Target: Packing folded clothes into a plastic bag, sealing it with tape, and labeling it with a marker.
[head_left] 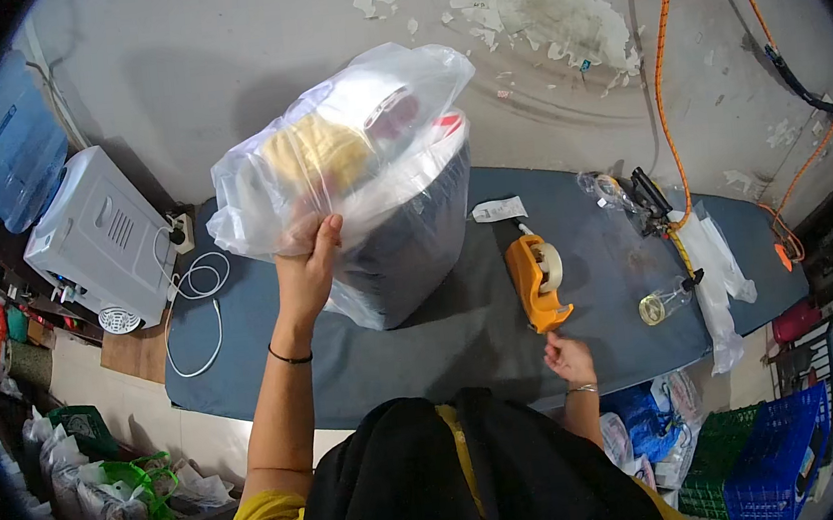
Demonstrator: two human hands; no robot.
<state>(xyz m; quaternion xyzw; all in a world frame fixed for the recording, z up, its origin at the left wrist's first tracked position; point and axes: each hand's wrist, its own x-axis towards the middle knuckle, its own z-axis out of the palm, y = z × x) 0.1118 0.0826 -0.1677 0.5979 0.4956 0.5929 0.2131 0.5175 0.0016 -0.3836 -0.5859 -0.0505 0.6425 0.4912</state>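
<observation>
My left hand [310,251] grips the gathered plastic of a large clear bag [352,213] that stands on the dark grey padded table [243,329]. Through the film I see a yellow cloth-like bundle [316,149], something white above it, and dark contents lower down. My right hand [569,360] is at the front end of an orange tape dispenser [524,280], its thumb and fingers drawn together. Whether a strip of tape is between those fingertips is too small to tell. A roll of tape [550,266] sits in the dispenser.
A printed paper slip [500,210] lies behind the dispenser. Towards the right are a clear cup [663,304], white plastic bags [712,284] and a hanging orange cord [663,86]. A white appliance [106,237] and its cable [216,324] are at left. Crates [758,453] stand below right.
</observation>
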